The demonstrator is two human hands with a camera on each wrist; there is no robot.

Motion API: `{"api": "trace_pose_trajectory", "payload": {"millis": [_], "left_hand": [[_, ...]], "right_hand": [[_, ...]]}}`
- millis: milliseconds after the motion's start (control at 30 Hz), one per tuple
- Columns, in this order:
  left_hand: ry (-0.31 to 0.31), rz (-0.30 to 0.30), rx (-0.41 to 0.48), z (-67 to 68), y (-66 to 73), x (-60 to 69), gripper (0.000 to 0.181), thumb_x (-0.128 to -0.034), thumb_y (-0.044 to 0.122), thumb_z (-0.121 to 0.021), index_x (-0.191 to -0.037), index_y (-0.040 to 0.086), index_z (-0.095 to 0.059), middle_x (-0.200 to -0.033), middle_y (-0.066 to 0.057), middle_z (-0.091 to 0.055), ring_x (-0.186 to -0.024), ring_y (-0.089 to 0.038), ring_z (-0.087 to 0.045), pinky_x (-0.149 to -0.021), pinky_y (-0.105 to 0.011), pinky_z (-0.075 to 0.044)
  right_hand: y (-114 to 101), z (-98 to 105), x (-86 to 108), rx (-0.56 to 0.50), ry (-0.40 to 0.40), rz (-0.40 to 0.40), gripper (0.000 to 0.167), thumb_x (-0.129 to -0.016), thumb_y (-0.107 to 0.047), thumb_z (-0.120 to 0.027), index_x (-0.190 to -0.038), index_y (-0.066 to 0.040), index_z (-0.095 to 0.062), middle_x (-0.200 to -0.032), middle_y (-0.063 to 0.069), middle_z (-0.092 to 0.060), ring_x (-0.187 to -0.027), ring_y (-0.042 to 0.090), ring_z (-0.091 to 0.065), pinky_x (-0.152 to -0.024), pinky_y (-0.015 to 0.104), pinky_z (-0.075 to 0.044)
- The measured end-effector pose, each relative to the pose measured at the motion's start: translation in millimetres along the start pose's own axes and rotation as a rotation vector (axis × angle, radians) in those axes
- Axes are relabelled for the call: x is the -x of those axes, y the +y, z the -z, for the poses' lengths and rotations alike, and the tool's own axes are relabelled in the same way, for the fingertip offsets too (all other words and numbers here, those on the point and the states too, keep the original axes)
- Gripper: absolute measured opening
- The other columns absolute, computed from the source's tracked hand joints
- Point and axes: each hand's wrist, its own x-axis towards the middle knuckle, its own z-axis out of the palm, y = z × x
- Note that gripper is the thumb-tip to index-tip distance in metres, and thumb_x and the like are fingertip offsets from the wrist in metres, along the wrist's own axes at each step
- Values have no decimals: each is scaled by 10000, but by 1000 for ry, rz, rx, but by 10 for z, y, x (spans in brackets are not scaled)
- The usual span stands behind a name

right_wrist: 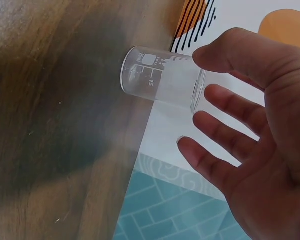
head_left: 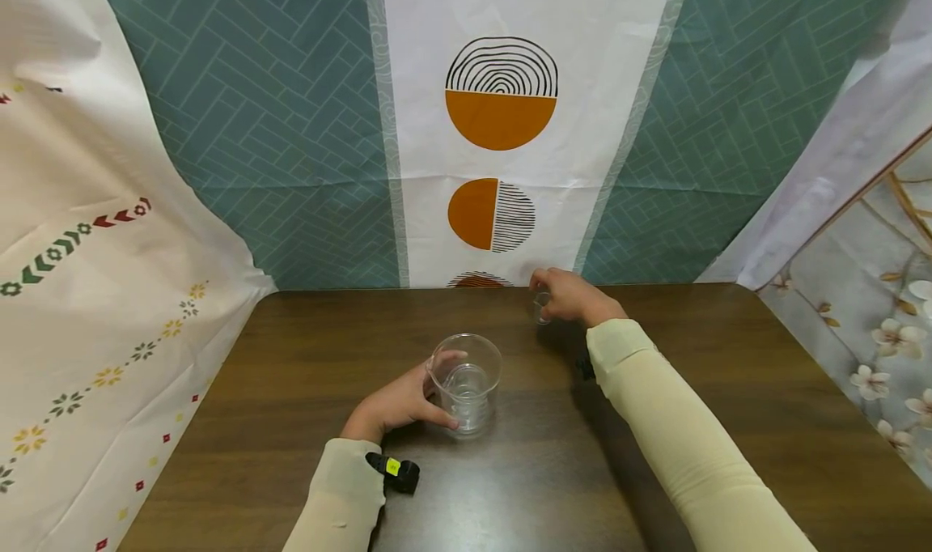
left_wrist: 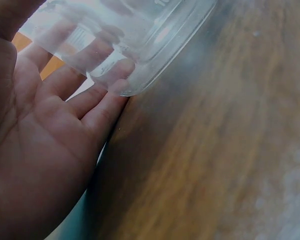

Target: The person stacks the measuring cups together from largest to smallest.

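A large clear glass beaker (head_left: 484, 410) stands on the brown table, with a smaller glass rim visible inside it, probably a nested beaker. My left hand (head_left: 400, 402) holds its left side, thumb at the front and fingers round the back. In the left wrist view, fingers of the left hand (left_wrist: 50, 120) show through the clear wall. Further back, my right hand (head_left: 575, 295) pinches the rim of a small glass beaker (right_wrist: 145, 75) with white graduations. The thumb is at that rim, the index finger is mostly hidden, and the other fingers of the right hand (right_wrist: 255, 150) spread apart.
The brown wooden table (head_left: 291, 422) ends at a patterned teal and white cloth (head_left: 291, 171) hanging behind. A cream embroidered cloth (head_left: 87, 317) hangs on the left, a floral cloth (head_left: 874, 341) on the right. A black wrist camera (head_left: 395, 471) sits at the left sleeve.
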Motion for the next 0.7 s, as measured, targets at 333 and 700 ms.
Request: {"api": "trace_pose_trajectory", "payload": {"millis": [333,700], "left_hand": [[-2,-2,6,-6,15,0,927,-691,85,-867,-1424,328,-353,-1423,-22,-417,-1277,-221,-462,-1034,-264,-398],[-9,-4,5,1,8,1,921,-698,91,-864,-1427,319,-349,-1425,-18,-416,-1282,-221,-454,-1061,-312,-382]], "right_hand": [[-3,-15,-34,-12,-12,-16,461,-758,-94,-724,-1185,-47,-557,-1184,163,-601,-1082,318,-566,-962,464,-453],[10,-44,-58,-29,-27,-24,438,-758,-80,-724,-1164,-58,-560,-1167,154,-616,-1068,308,-573,-950,456,-458]]}}
